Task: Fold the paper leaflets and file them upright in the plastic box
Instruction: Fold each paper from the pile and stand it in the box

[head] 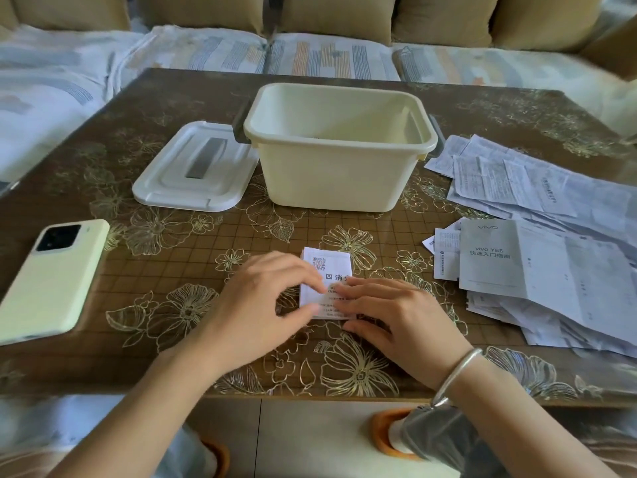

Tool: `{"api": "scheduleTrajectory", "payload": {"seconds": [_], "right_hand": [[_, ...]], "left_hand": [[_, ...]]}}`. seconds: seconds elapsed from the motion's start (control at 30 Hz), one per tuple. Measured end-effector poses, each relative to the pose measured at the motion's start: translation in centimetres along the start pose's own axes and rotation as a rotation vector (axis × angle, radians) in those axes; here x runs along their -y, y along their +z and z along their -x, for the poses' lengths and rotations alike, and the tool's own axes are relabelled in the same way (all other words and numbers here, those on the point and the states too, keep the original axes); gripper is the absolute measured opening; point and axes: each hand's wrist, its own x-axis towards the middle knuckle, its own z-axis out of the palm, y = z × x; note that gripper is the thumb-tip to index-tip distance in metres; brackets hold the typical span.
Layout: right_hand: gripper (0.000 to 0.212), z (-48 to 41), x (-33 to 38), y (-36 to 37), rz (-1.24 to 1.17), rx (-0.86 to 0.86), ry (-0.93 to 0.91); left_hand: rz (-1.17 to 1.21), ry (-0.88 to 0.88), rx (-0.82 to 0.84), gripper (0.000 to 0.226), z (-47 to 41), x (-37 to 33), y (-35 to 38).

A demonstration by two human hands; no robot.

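A small folded white leaflet (325, 267) with a QR code and printed text lies flat on the table in front of me. My left hand (265, 301) rests on its left edge, fingertips pressing the paper down. My right hand (396, 319) presses on its lower right part with straight fingers. Behind the leaflet stands the cream plastic box (339, 174), open, with no leaflets visible inside from this angle. A loose pile of unfolded leaflets (551, 257) lies to the right.
The box's white lid (196, 167) lies left of the box. A pale green phone (51, 281) lies at the left on the brown flowered table (155, 270). A sofa with cushions (331, 53) runs behind the table.
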Motion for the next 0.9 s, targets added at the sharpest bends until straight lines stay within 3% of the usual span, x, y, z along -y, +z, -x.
{"api": "scheduleTrajectory", "payload": {"seconds": [0.2,0.4,0.57,0.7,0.8,0.9], "right_hand": [[0.022,0.0,-0.2,0.0,0.08,-0.033,-0.078],[0.016,-0.6,0.4,-0.1,0.085,-0.163,-0.007],[0.015,-2.1,0.3,0.6,-0.01,-0.278,0.168],[0.03,-3.5,-0.2,1.4,-0.112,-0.283,0.317],[0.035,-3.9,-0.4,1.7,-0.078,-0.255,0.303],[0.037,-4.0,-0.6,1.7,-0.056,-0.237,0.288]], "left_hand": [[-0.171,0.078,0.011,0.048,0.2,0.4,0.9],[-0.205,0.152,-0.062,0.028,-0.5,0.6,1.0],[-0.051,0.007,-0.241,0.016,-1.7,0.7,1.1],[-0.026,-0.13,-0.254,0.036,-2.6,1.2,2.1],[-0.01,-0.179,-0.235,0.058,-2.9,1.4,2.5],[-0.02,-0.163,-0.236,0.059,-2.9,1.5,2.6]]}}
